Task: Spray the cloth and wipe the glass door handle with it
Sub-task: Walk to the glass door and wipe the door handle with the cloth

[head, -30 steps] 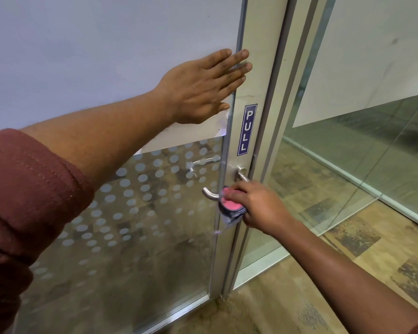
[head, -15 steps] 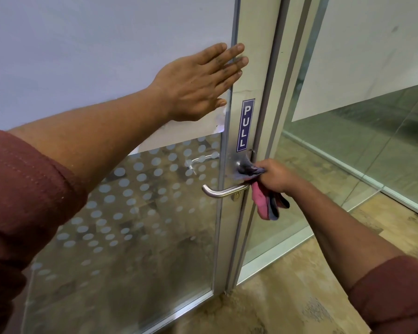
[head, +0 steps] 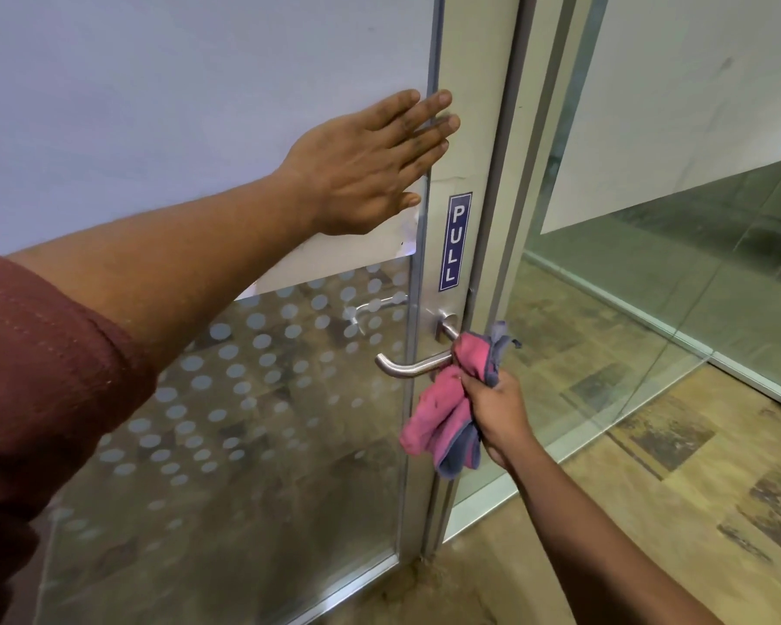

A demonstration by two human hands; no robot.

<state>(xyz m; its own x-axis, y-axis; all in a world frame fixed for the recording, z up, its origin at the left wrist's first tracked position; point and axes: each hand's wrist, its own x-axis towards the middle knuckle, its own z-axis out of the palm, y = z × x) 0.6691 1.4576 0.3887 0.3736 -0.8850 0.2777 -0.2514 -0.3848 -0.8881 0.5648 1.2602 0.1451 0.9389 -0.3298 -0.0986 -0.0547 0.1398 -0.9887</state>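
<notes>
A silver lever handle sticks out leftward from the metal stile of the glass door. My right hand grips a pink and blue-grey cloth bunched against the handle's inner end, close to its round base. Part of the cloth hangs loose below my fist. My left hand lies flat with straight fingers on the frosted upper pane, fingertips reaching the door's stile. No spray bottle is in view.
A blue PULL sign sits on the stile above the handle. The door frame and a fixed glass wall stand to the right. Patterned brown carpet covers the floor. A second handle shows through the dotted glass.
My right hand took the cloth from the lever's middle up to its base, then dropped slightly lower and right of the lever. The left hand stayed flat on the pane.
</notes>
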